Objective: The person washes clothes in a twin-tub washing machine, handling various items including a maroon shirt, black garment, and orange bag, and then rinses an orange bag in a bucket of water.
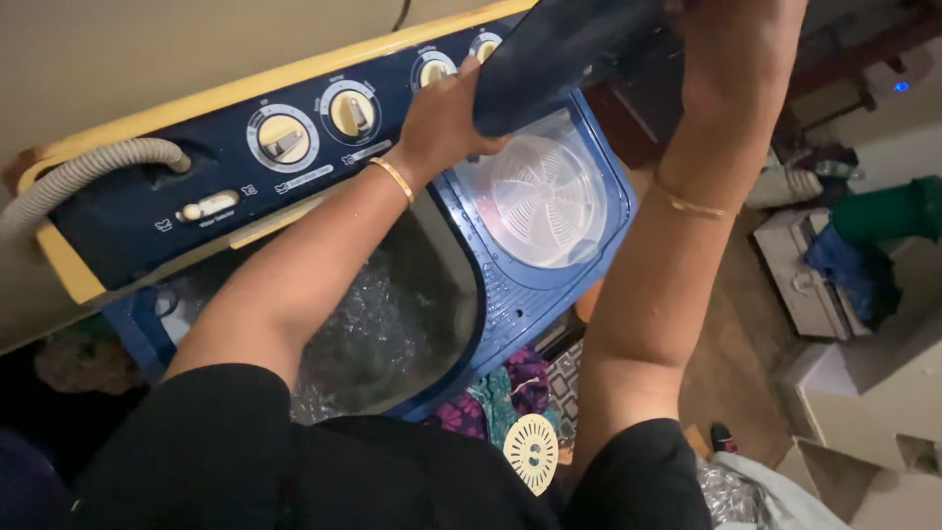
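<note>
Both hands are raised over a blue and yellow twin-tub washing machine point(510, 294), holding up a dark blue translucent plastic lid panel point(559, 54) above the smaller spin compartment. The left hand point(442, 123) grips the panel's lower edge, fingers curled together round the rim and clamped on it, just in front of the round cream dials point(351, 113) on the navy control panel. The right hand point(736, 49) reaches up near the panel's far side, but it runs off the top of the view, so I cannot tell how its fingers stand or whether they close on the panel at all. Each wrist wears a thin gold bangle point(392, 179).

Under the lifted panel sits the white ribbed inner cover of the spin tub point(545, 191), a round disc with radiating vanes. The larger wash tub point(383, 314) lies open below the left forearm, holding foamy water. A grey corrugated hose point(83, 167) curves off the machine's left end. On the floor beside the machine lie colourful patterned clothes point(500, 393) and a cream perforated round plastic disc point(531, 451).

The panel looks stiff, thin and light, probably slick if wet, and likely to flex or crack if twisted. Its edges, one in each hand, seem the safest hold.
</note>
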